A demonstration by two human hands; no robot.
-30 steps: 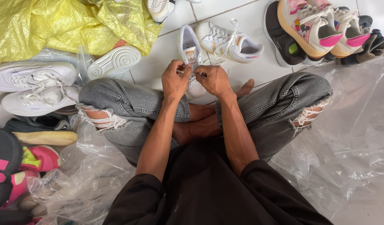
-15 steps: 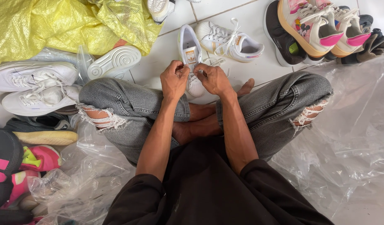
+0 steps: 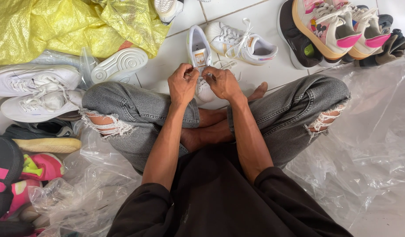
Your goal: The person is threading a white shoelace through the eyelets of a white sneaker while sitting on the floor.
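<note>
White leather, or something made to look like it, covers the small sneaker (image 3: 199,59) that stands on the tiled floor (image 3: 272,66) just in front of the person's crossed legs, toe toward the body and heel pointing away. Both hands meet over its front part. The left hand (image 3: 182,83) is curled nearly closed, thumb and forefinger pinched on a thin white lace (image 3: 198,70); the right hand (image 3: 223,82) is curled the same way, fingertips pinched on the lace from the other side, the two hands almost touching. How much lace each holds cannot be told, as the fingers hide it.

The sneaker looks light and fairly stiff in the sole, with a softer upper that would give under pressure; its smooth skin may be a little slippery. The lace is limp and thin, best gripped by fingertips near its end. For lifting, the heel or the sides of the sole seem the firmest places to hold.

Its matching sneaker (image 3: 239,41) lies just beside it, laces loose. A yellow plastic bag (image 3: 57,26) sits to the left, larger white shoes (image 3: 35,90) below it, clear plastic sheeting (image 3: 369,145) to the right, and pink-trimmed shoes (image 3: 338,26) beyond.
</note>
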